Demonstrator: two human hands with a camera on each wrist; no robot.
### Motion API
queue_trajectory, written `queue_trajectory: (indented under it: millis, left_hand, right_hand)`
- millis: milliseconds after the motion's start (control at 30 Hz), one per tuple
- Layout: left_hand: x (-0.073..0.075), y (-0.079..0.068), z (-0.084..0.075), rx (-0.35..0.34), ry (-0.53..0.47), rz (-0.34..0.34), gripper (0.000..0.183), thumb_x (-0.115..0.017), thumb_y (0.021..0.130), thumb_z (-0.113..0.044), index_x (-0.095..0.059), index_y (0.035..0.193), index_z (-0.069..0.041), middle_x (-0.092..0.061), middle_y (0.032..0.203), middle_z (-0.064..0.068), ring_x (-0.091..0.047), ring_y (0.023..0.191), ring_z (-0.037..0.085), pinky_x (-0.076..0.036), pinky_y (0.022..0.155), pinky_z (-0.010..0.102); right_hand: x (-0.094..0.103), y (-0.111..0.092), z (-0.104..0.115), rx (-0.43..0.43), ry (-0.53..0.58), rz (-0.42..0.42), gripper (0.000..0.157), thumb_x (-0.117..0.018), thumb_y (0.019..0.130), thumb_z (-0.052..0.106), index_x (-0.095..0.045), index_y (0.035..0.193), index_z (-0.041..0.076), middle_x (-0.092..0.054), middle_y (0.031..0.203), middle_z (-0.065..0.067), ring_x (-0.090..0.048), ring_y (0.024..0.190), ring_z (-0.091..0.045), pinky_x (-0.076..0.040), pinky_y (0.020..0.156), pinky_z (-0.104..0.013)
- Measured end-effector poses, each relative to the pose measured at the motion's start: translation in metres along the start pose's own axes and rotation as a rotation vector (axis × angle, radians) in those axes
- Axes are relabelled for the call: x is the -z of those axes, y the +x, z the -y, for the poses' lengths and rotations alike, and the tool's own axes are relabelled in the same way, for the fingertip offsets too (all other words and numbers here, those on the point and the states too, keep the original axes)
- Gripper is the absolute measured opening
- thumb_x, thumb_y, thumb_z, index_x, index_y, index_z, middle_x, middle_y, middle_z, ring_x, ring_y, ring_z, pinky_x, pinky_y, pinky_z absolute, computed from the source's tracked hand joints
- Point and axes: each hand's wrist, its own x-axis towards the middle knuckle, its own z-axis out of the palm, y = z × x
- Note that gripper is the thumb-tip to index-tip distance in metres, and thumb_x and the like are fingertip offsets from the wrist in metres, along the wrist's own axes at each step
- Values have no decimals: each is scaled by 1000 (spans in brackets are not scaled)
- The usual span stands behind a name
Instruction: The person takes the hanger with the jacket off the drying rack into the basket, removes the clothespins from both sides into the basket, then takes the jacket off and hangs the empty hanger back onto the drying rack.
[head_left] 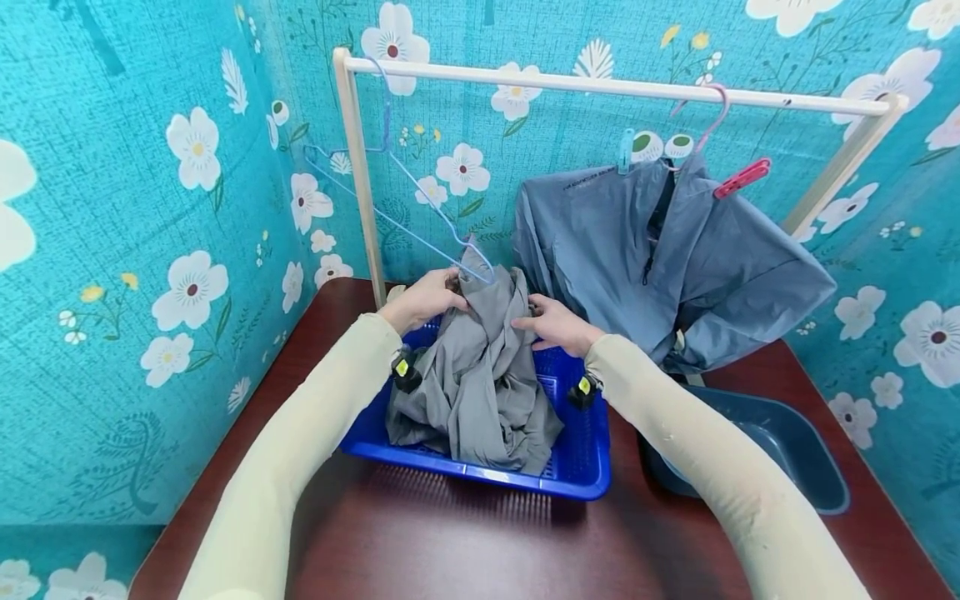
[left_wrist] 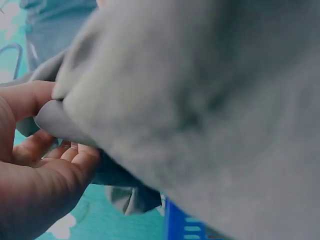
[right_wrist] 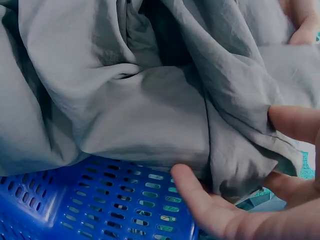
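Head view: in the basket (head_left: pixel 594 452), the garment (head_left: pixel 487 375) is bunched, its top raised by the hanger (head_left: pixel 410 177), cloth pinched by left hand (head_left: pixel 424 300) and right hand (head_left: pixel 562 326); hanging seems underway, and next the hanger must likely be covered.

1. A dark reddish-brown table (head_left: pixel 450 554) carries everything; its smooth top shows a soft sheen toward the front, and its left and right edges are in view.
2. A blue plastic basket (head_left: pixel 590 465) with slotted walls sits near the middle of the tabletop, a shadow under its front rim.
3. A dark blue-grey basin (head_left: pixel 795 437) rests to the right of the basket, apart from it, near the table's right edge.
4. A pale wooden rack (head_left: pixel 359 167) rises at the back; whether its feet stand on the tabletop is hidden.
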Motion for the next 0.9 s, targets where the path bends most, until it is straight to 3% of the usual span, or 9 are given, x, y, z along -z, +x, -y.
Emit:
queue_trajectory:
  millis: [133,267,500,633,733,833,900]
  left_hand:
    - [-3,-17,-6,-34,20,31,60,-59,90,1,-35,145,-3,-44,141,16,-43,126,25,-35,101,38]
    - [-4,-36,-8,2,106,70,42,-62,90,-5,-52,131,-2,-57,126,14,-55,107,21,-44,89,35]
    - [-14,-53,15,65,286,181,22,-62,91,-12,-64,105,6,-68,87,11,-65,75,15,-53,74,31]
    - [-17,-57,26,150,346,271,27,-60,93,-22,-64,106,2,-66,87,7,-63,79,15,-52,75,30]
    - [-9,-61,17,173,416,338,35,-56,96,-30,-62,116,-2,-65,99,8,-63,89,18,-51,77,32]
    - [6,-66,0,144,447,321,37,-52,98,-33,-62,116,-2,-65,98,8,-63,88,20,-52,74,32]
    - [15,-69,-10,90,444,236,35,-52,98,-33,-65,105,-2,-65,87,8,-61,79,20,-50,69,31]
  right_hand:
    - [3,-5,1,28,-35,-50,68,-59,95,18,-20,150,9,-23,147,-24,-36,129,-38,-41,96,-48]
    - [3,-12,5,65,-131,-57,71,-60,94,19,-18,151,9,-16,151,-23,-37,129,-39,-42,95,-46]
    - [-10,-24,9,239,-572,-82,60,-61,94,28,-36,146,11,-35,145,-18,-32,132,-35,-34,100,-49]
    - [-20,-27,9,292,-693,3,55,-55,96,33,-39,145,14,-35,146,-17,-29,135,-33,-31,102,-50]
    - [-25,-26,7,284,-707,57,54,-52,97,37,-39,145,17,-31,149,-16,-26,137,-32,-30,103,-50]
    - [-27,-26,4,286,-703,96,53,-51,98,37,-39,146,18,-30,149,-15,-28,136,-31,-30,103,-50]
    - [-27,-26,3,290,-709,125,53,-51,98,36,-39,145,18,-32,147,-15,-30,135,-31,-31,103,-49]
